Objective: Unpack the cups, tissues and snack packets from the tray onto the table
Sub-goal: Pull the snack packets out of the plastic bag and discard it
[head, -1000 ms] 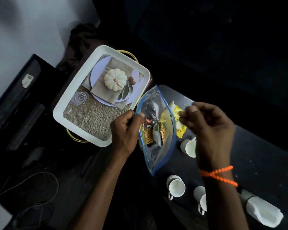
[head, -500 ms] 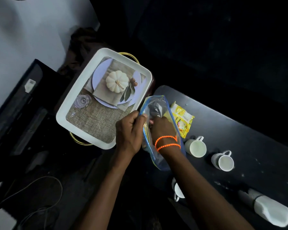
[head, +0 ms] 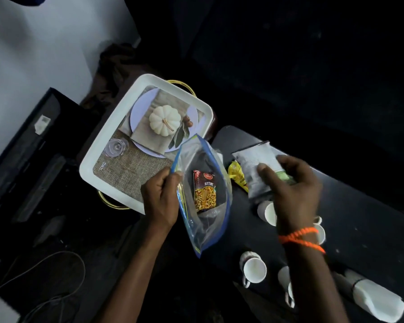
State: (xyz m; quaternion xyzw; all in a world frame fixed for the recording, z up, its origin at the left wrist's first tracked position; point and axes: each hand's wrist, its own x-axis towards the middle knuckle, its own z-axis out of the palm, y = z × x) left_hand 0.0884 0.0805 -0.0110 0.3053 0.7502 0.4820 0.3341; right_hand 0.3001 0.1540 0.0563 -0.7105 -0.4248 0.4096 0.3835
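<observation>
My left hand (head: 160,199) pinches the rim of a clear zip bag (head: 205,220) with blue edges and holds it open beside the white tray (head: 107,145). Inside the bag lies a red and yellow mixture snack packet (head: 204,193). My right hand (head: 294,194) grips a dark and white snack packet (head: 257,169) above the black table (head: 359,217). A yellow snack packet (head: 236,176) lies on the table under it. Several white cups stand on the table, one at the front (head: 253,270). A wrapped tissue roll (head: 373,299) lies at the lower right.
The tray carries a printed pumpkin picture and has gold handles (head: 112,201). A dark cloth (head: 114,66) is heaped behind it. A black box (head: 26,145) stands at the left, and a cable (head: 56,276) lies on the floor below it.
My right hand has come out of the zip bag with the dark and white packet and moved right over the table. My left hand still holds the bag open.
</observation>
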